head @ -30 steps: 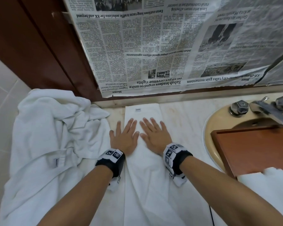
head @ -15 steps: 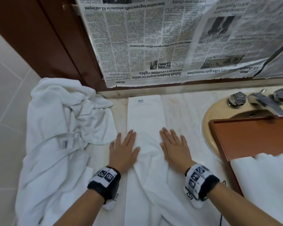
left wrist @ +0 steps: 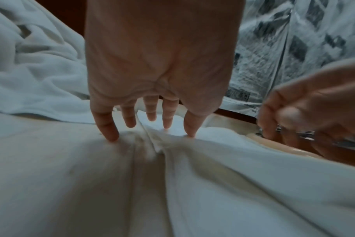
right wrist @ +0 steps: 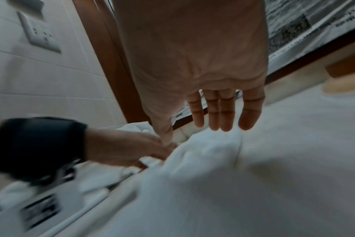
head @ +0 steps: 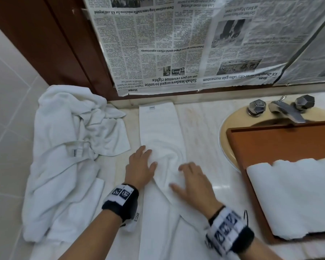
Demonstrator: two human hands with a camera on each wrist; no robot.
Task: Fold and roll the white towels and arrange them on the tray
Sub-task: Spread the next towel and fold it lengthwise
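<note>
White towel [head: 158,132] lies bunched between the hands; left hand [head: 140,170] and right hand [head: 192,182] press it, fingers spread.

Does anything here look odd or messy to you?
Yes. The wall above the counter is covered with newspaper hung upside down. The wooden tray sits over the sink. The folded towel is bunched up between the left hand and right hand, and a crumpled towel pile sprawls alongside.

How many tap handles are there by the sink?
2. One faceted metal handle sits left of the spout, the other right of it, both on the sink rim behind the wooden tray.
</note>
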